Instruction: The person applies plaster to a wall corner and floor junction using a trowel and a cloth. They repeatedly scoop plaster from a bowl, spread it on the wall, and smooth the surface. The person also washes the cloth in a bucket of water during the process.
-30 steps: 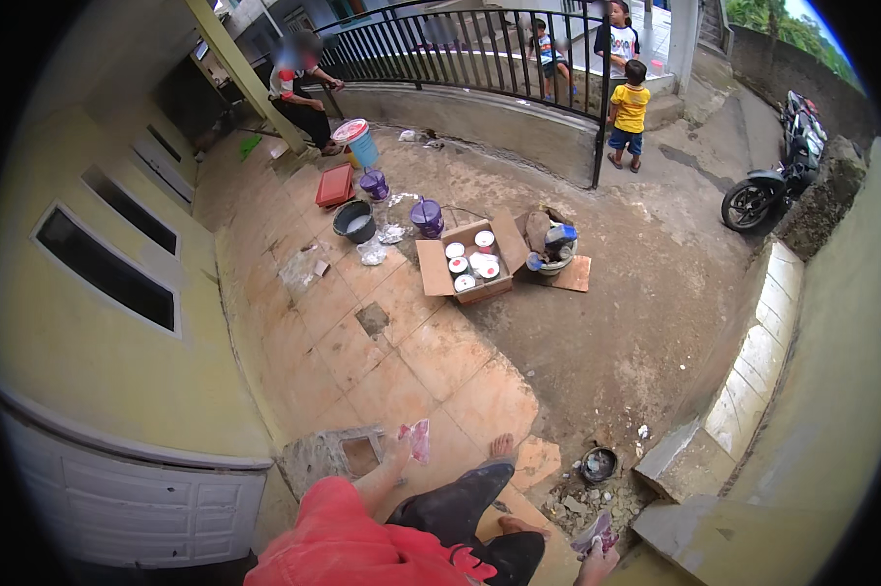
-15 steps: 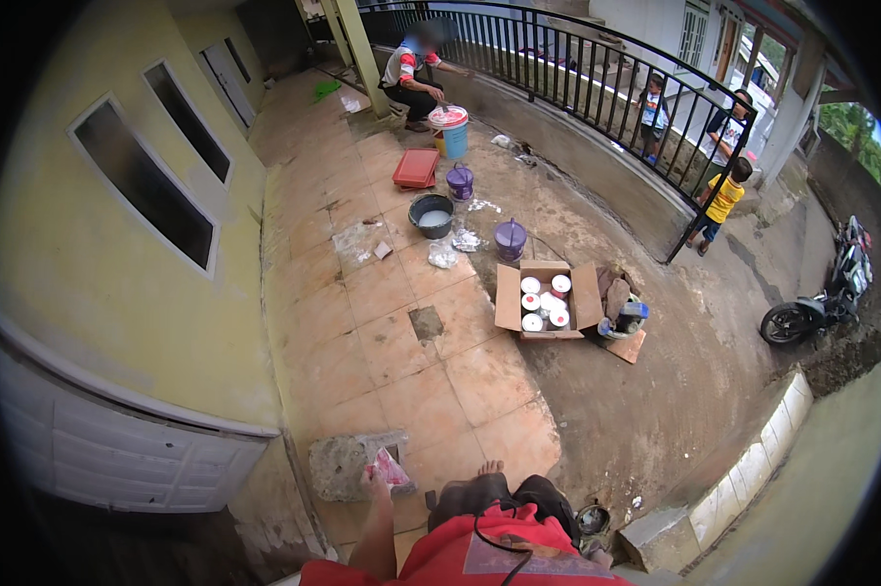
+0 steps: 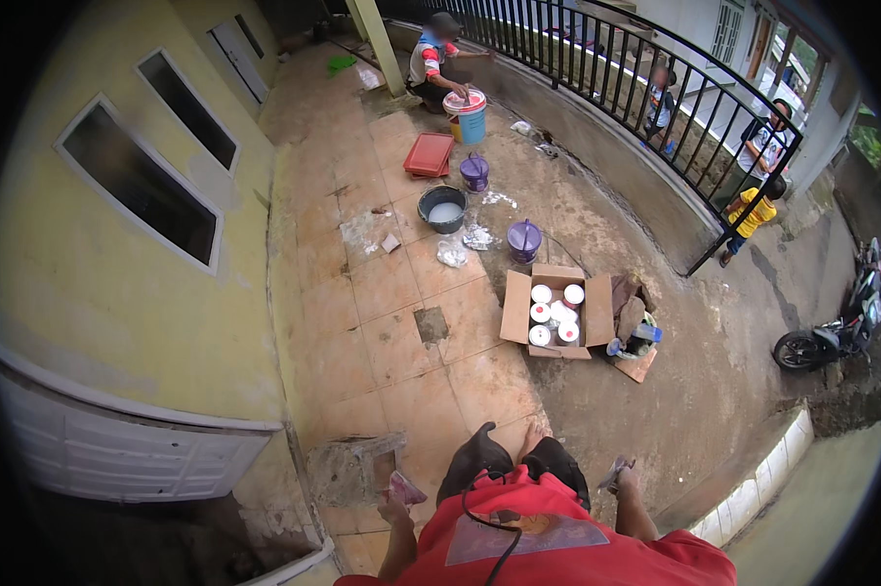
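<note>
My left hand [image 3: 393,506] is closed on a small pink plastic bag [image 3: 407,488], beside a rough square of broken concrete [image 3: 339,472] with a hole in it. Out to the right, my right hand [image 3: 628,481] grips a small crumpled bag [image 3: 614,472], purplish and hard to make out. Between my hands are my dark trousers and a bare foot [image 3: 533,435]. Ahead on the ground lie an open cardboard box [image 3: 596,308] of white-lidded tins, purple pails [image 3: 524,241], a dark tub [image 3: 446,215] of pale liquid and a red tray [image 3: 428,153].
A co-worker [image 3: 430,63] crouches by a blue bucket [image 3: 471,122]. Several small onlookers [image 3: 750,210] stand around a black railing [image 3: 699,146]. A motorbike [image 3: 831,332] is parked at right. A yellow wall [image 3: 147,322] runs along my left, a low tiled ledge [image 3: 782,459] along my right.
My view has swung left and I have stepped forward along the tiles. My right hand has risen beside my hip with its bag. The co-worker now crouches at the blue bucket, reaching to its top.
</note>
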Demonstrator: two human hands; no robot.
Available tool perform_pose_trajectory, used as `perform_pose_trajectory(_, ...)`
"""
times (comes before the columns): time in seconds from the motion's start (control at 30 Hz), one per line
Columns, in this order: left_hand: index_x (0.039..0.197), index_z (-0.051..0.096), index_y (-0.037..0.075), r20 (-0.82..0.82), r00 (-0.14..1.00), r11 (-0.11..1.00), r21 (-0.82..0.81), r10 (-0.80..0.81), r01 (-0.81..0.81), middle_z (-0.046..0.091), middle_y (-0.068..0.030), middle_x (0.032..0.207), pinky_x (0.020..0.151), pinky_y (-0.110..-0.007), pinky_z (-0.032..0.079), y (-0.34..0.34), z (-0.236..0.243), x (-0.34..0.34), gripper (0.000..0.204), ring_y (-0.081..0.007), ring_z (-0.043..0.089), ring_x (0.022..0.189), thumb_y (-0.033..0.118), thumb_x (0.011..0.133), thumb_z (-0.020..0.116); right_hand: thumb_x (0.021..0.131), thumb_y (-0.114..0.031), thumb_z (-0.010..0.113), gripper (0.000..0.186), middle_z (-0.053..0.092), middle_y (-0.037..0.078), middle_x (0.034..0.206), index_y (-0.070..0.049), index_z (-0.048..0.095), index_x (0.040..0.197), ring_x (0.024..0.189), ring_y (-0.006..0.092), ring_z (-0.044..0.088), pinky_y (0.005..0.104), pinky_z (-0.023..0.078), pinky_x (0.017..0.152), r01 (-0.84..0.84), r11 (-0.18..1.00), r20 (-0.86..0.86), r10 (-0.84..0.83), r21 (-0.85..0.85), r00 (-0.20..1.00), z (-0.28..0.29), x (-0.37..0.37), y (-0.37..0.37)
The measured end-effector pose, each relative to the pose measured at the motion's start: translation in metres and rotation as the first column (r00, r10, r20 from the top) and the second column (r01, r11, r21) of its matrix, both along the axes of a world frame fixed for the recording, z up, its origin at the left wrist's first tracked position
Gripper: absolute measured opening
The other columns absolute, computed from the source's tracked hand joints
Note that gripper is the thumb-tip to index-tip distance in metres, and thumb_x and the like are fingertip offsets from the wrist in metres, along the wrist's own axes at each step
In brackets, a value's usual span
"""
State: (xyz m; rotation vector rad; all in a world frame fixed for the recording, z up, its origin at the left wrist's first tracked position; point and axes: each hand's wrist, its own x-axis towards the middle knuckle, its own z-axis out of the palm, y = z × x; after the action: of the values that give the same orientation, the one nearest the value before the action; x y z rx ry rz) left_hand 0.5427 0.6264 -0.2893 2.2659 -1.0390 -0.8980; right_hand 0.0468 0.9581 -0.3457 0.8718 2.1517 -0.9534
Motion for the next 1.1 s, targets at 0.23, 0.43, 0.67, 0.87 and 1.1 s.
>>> perform_pose_trajectory(0.23,0.111,0.072,-0.003,-0.121,0.966,0.969,-0.065,0.228,-0.237,0.074,-0.0169,0.101,0.079,-0.039,0.054,-0.035,-0.002,-0.028,0.027,-0.0274,0.069,0.087,0.014,0.096,0.059,0.085,-0.019,0.064,0.036,0.073,0.02,0.101,0.001,0.07,0.114,0.084,0.035,0.075,0.0476,0.062,0.058,-0.326,0.944,-0.001,0.326,0.057,0.945,-0.003,-0.081,-0.127)
perform_pose_trajectory(0.43,0.11,0.073,0.0,0.313,0.935,0.928,0.271,0.165,-0.254,0.074,-0.0185,0.102,0.08,-0.037,0.055,-0.049,-0.013,-0.024,0.023,-0.027,0.07,0.09,0.012,0.095,0.061,0.083,-0.023,0.07,0.038,0.074,0.022,0.1,0.005,0.072,0.109,0.083,0.0374,0.075,0.0472,0.062,0.058,-0.395,0.914,-0.033,0.399,0.091,0.916,0.01,-0.116,-0.264)
perform_pose_trajectory(0.67,0.112,0.072,0.0,0.204,0.961,0.937,0.259,0.185,-0.235,0.074,-0.0173,0.099,0.079,-0.037,0.055,-0.189,-0.047,-0.039,0.025,-0.0263,0.07,0.087,0.016,0.096,0.061,0.084,-0.021,0.069,0.034,0.072,0.019,0.099,0.002,0.07,0.109,0.08,0.033,0.074,0.0438,0.062,0.057,-0.383,0.921,-0.037,0.386,0.073,0.922,0.007,-0.119,-0.395)
perform_pose_trajectory(0.87,0.115,0.07,0.001,-0.15,0.934,0.942,-0.03,0.325,-0.333,0.072,-0.0139,0.094,0.077,-0.037,0.055,-0.381,-0.088,0.02,0.027,-0.0251,0.068,0.082,0.02,0.098,0.061,0.08,-0.015,0.065,0.038,0.074,0.024,0.1,0.007,0.071,0.111,0.078,0.0362,0.076,0.0443,0.064,0.055,-0.501,0.865,-0.097,0.502,0.04,0.859,0.046,-0.079,-0.516)
perform_pose_trajectory(1.1,0.112,0.068,0.001,-0.185,0.955,0.959,-0.121,0.231,-0.255,0.068,-0.0064,0.087,0.054,-0.032,0.05,-0.55,-0.03,-0.02,0.029,-0.0191,0.064,0.069,0.026,0.1,0.061,0.081,-0.02,0.063,0.028,0.075,0.022,0.094,0.003,0.076,0.092,0.077,0.0299,0.077,0.041,0.063,0.057,-0.617,0.763,-0.014,0.631,0.192,0.776,0.042,-0.076,-0.604)
